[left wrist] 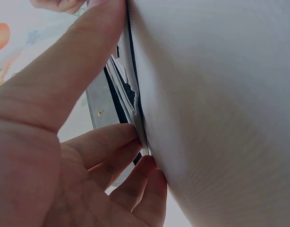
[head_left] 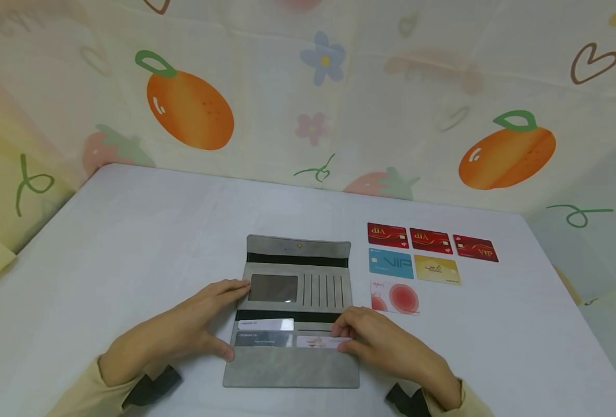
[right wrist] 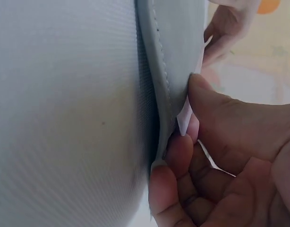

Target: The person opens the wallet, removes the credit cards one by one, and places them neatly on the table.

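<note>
A grey long wallet (head_left: 290, 369) lies unfolded on the white table, its snap flap at the far end. My left hand (head_left: 190, 321) rests along its left edge, fingertips beside the clear window (head_left: 274, 288) and thumb lower down. At the wallet's lower right, my right hand (head_left: 386, 341) pinches a white card with pink print (head_left: 314, 342) between thumb and fingers. Its lower part is hidden in a pocket; its white corner (right wrist: 183, 119) shows in the right wrist view. A white card (head_left: 265, 325) and a dark grey card (head_left: 264, 339) sit in the left slots.
Right of the wallet lie several cards in rows: red VIP cards (head_left: 388, 235) at the back, a blue VIP card (head_left: 391, 263) and a gold card (head_left: 437, 270) in the middle, a white card with red circles (head_left: 395, 297) nearest. A fruit-printed cloth (head_left: 266, 116) hangs behind the table.
</note>
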`<state>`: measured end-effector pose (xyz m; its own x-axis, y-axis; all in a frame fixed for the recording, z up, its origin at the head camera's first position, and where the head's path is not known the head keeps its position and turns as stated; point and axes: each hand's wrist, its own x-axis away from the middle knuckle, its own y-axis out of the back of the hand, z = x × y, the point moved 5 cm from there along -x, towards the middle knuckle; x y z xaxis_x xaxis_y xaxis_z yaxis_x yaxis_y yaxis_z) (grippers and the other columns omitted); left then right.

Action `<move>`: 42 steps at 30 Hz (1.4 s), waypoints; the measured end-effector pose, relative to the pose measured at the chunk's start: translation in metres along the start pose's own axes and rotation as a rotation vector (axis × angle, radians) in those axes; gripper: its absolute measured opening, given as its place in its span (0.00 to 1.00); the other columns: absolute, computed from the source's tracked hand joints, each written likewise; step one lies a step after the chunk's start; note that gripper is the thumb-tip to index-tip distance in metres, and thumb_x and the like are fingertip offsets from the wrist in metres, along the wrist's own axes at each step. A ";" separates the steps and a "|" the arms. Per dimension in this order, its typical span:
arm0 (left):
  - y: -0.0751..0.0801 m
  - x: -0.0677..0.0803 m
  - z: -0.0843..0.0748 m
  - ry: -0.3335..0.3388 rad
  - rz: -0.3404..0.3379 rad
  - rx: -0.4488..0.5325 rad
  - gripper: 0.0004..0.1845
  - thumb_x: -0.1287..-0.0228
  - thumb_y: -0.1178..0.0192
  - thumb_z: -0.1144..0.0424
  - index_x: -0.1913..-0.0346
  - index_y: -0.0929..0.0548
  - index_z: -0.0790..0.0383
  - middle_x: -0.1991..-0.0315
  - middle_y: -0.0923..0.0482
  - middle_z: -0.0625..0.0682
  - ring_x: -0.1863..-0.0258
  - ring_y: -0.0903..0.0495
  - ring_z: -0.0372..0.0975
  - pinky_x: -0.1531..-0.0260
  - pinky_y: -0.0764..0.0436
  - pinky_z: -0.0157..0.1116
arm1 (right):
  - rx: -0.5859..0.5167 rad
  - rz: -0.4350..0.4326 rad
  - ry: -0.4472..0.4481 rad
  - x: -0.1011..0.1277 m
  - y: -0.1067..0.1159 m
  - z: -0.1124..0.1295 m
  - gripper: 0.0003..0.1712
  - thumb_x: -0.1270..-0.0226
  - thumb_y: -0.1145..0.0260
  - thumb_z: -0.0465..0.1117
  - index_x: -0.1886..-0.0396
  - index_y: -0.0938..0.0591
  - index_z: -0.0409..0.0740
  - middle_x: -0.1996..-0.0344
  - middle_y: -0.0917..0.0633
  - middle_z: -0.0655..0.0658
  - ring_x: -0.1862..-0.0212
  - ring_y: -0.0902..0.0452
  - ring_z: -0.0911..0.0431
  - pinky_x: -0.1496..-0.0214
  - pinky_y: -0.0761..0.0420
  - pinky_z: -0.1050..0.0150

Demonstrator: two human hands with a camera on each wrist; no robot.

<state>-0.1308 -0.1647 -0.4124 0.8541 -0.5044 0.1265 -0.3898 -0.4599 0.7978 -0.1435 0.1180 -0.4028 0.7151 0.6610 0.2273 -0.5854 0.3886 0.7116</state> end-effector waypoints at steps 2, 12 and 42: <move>0.000 0.000 0.000 -0.001 -0.002 0.001 0.58 0.60 0.21 0.46 0.27 0.36 0.68 0.26 0.40 0.61 0.28 0.38 0.58 0.34 0.33 0.59 | -0.008 -0.005 0.011 0.000 0.000 0.000 0.08 0.34 0.32 0.38 0.56 0.16 0.45 0.65 0.20 0.55 0.64 0.28 0.66 0.61 0.22 0.74; 0.000 0.000 -0.001 -0.009 -0.002 -0.001 0.58 0.61 0.22 0.46 0.27 0.36 0.68 0.27 0.40 0.62 0.29 0.38 0.59 0.34 0.33 0.60 | -0.032 -0.004 0.039 -0.002 0.001 0.000 0.10 0.32 0.34 0.37 0.53 0.15 0.45 0.65 0.19 0.56 0.63 0.29 0.66 0.60 0.23 0.73; 0.001 0.001 -0.002 -0.006 -0.005 0.013 0.58 0.60 0.22 0.46 0.26 0.37 0.68 0.26 0.40 0.62 0.28 0.39 0.59 0.34 0.34 0.60 | -0.062 -0.165 0.043 -0.002 0.010 -0.005 0.11 0.29 0.37 0.37 0.52 0.13 0.45 0.60 0.17 0.52 0.59 0.25 0.61 0.59 0.20 0.73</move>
<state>-0.1295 -0.1640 -0.4104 0.8538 -0.5067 0.1193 -0.3903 -0.4716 0.7907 -0.1529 0.1235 -0.3991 0.7874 0.6111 0.0810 -0.4845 0.5323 0.6942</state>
